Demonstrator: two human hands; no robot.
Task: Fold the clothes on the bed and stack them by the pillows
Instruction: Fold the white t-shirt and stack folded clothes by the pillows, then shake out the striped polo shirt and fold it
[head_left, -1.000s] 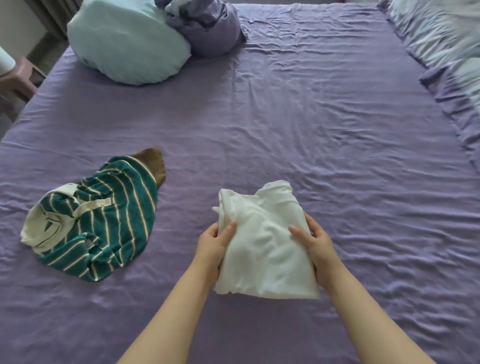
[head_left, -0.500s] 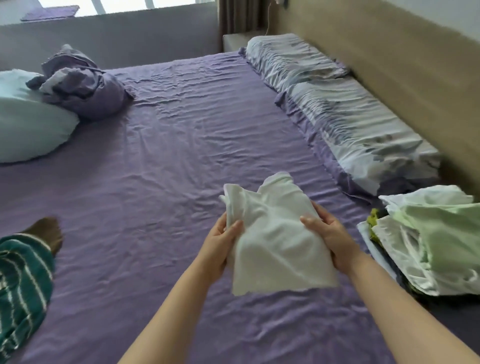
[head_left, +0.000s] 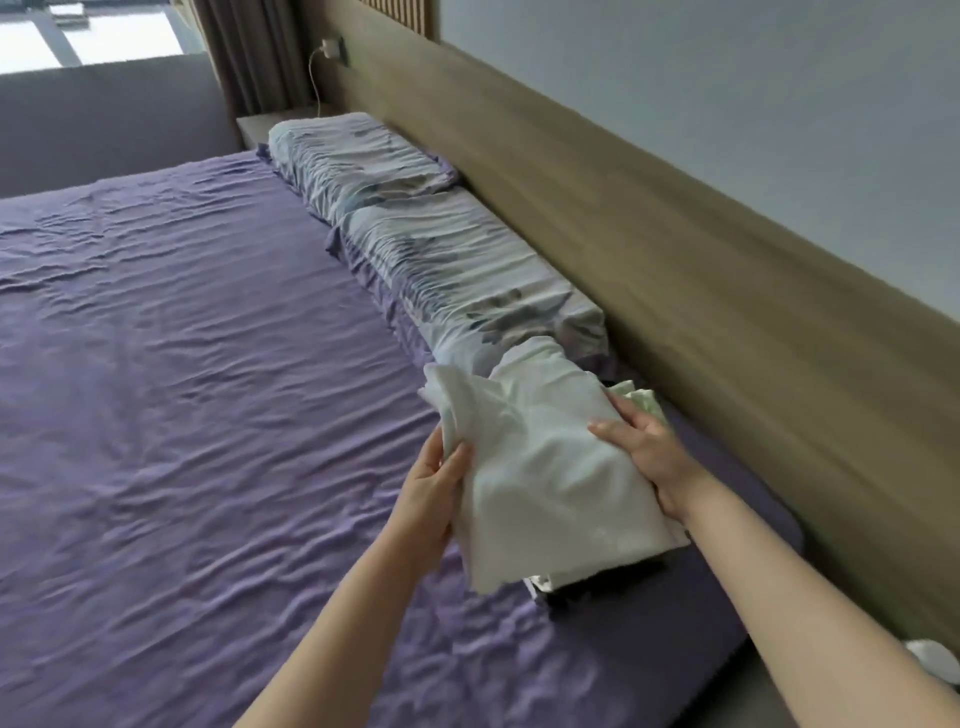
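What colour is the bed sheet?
Purple, plain and wrinkled; the bed sheet shows clearly in the head view.

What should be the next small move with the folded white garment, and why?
Probably lower it onto the stack of folded clothes and let go. Both the left hand and the right hand grip the white garment, which hangs just over that stack beside the pillows, so it seems ready to be set down.

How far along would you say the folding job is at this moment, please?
Done: a stack already lies by the pillows. In hand: the left hand and right hand hold a folded white garment over it. Left: setting it down; no unfolded clothes are in view.
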